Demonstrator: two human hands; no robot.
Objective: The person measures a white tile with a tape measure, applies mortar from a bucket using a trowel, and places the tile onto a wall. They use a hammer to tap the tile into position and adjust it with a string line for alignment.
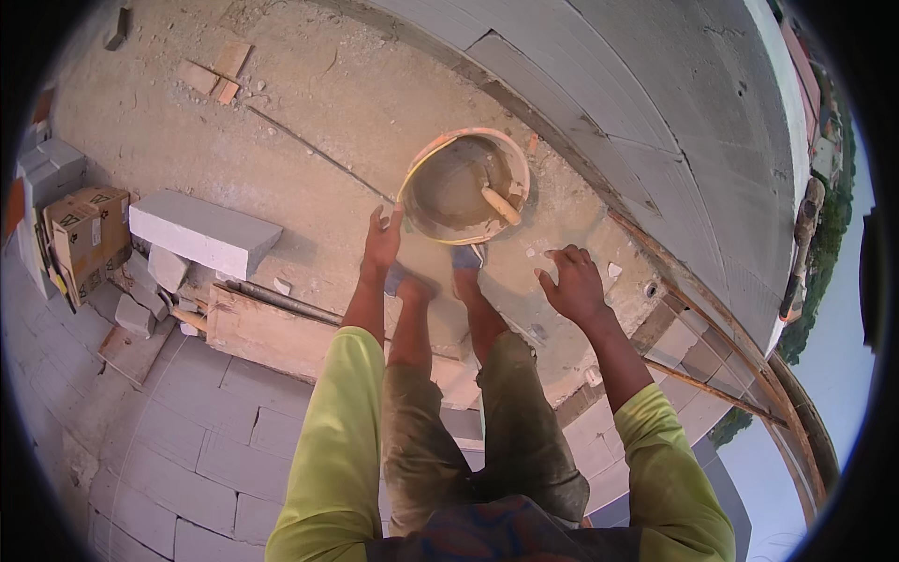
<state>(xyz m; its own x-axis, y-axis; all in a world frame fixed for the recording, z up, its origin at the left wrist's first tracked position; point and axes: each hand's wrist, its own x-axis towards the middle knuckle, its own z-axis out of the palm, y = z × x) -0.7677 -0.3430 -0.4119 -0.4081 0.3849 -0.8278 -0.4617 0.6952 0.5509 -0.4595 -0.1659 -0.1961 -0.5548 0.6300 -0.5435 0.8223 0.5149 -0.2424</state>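
Note:
A round bucket (428, 223) with a pale orange rim and a yellow edge stands on the dusty floor in front of my feet. Wet grey material lines its inside, and a tool with a wooden handle (503, 206) leans in it, its working end hidden. My left hand (382, 242) is beside the bucket's near left rim, fingers apart; whether a fingertip touches the rim is unclear. Over the floor to the bucket's right, my right hand (573, 284) hangs with spread, slightly curled fingers and nothing in it.
A grey block wall (637, 122) runs along the right, with a hammer-like tool (803, 244) on its top. On the left are a pale block (201, 228), cardboard boxes (92, 234) and rubble. A thin rod (318, 153) lies beyond, near broken tile pieces (217, 75).

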